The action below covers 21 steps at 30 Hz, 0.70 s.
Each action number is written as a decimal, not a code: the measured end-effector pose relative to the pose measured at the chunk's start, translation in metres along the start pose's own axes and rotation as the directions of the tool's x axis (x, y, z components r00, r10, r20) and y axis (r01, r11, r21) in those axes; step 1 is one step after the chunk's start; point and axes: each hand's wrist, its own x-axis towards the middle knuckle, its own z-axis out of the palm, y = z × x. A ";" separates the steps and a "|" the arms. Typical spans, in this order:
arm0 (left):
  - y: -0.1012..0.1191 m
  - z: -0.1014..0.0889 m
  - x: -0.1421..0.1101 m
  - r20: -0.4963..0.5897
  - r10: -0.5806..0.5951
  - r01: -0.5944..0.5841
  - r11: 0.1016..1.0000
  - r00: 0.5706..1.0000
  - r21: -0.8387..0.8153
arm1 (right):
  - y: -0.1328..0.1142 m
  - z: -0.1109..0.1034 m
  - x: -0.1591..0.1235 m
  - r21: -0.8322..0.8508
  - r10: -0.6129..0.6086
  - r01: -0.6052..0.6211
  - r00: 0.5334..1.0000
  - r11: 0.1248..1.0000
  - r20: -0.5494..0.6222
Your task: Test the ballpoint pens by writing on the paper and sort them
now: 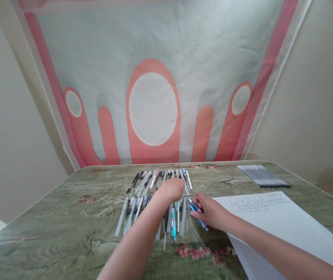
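Note:
My left hand point(172, 189) reaches over the pens, its back to me and its fingers curled down out of sight. What it holds, if anything, is hidden. Close to its right, my right hand point(208, 212) is closed around a blue pen point(194, 208), and a darker pen seems to lie along it. Two rows of pens lie on the table: a far row with a white pen point(189, 181) at its right end, and a near row with clear-barrelled pens and a turquoise pen point(173, 223). My left forearm covers part of both rows.
A sheet of paper point(279, 225) with handwriting lies under my right forearm. Clear pens or refills point(262, 176) are lined up side by side at the back right. The wood-patterned table point(58, 217) meets a red and grey hanging sheet point(221, 58) behind.

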 end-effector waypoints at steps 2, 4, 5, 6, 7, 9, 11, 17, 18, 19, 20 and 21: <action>0.001 0.000 0.000 0.016 -0.002 0.002 1.000 1.000 0.015 | -0.001 -0.003 -0.004 -0.022 0.016 -0.016 0.999 1.000 0.030; 0.002 0.000 0.001 0.036 -0.007 0.005 0.999 0.999 0.033 | -0.001 -0.006 -0.008 -0.049 0.029 -0.026 0.998 0.998 0.059; 0.002 0.001 0.001 0.045 -0.009 0.007 0.999 0.999 0.041 | -0.001 -0.007 -0.010 -0.064 0.037 -0.032 0.997 0.997 0.070; 0.002 0.001 0.001 0.054 -0.010 0.007 0.999 0.998 0.049 | 0.000 -0.008 -0.012 -0.078 0.042 -0.036 0.996 0.996 0.077; 0.003 0.001 0.002 0.061 -0.012 0.008 0.998 0.998 0.056 | 0.001 -0.009 -0.014 -0.088 0.046 -0.039 0.996 0.995 0.080; 0.004 0.003 0.003 0.074 -0.016 0.011 0.997 0.997 0.070 | 0.003 -0.009 -0.016 -0.089 0.055 -0.047 0.995 0.995 0.084; 0.005 0.004 0.005 0.085 -0.023 0.016 0.996 0.996 0.082 | 0.007 -0.009 -0.018 -0.068 0.055 -0.049 0.995 0.996 0.088; 0.008 0.008 0.009 0.120 -0.040 0.026 0.993 0.992 0.114 | 0.016 -0.009 -0.017 -0.016 0.044 -0.043 0.996 0.999 0.081; 0.009 0.009 0.009 0.125 -0.042 0.027 0.993 0.991 0.117 | 0.016 -0.009 -0.017 -0.019 0.055 -0.053 0.995 0.998 0.078; 0.009 0.009 0.009 0.129 -0.043 0.028 0.992 0.991 0.120 | 0.017 -0.010 -0.016 -0.025 0.069 -0.067 0.995 0.997 0.071; 0.010 0.009 0.009 0.133 -0.045 0.029 0.992 0.990 0.122 | 0.018 -0.011 -0.016 -0.034 0.081 -0.079 0.995 0.996 0.056; 0.010 0.009 0.010 0.135 -0.048 0.031 0.992 0.990 0.124 | 0.019 -0.012 -0.016 -0.046 0.092 -0.090 0.995 0.995 0.037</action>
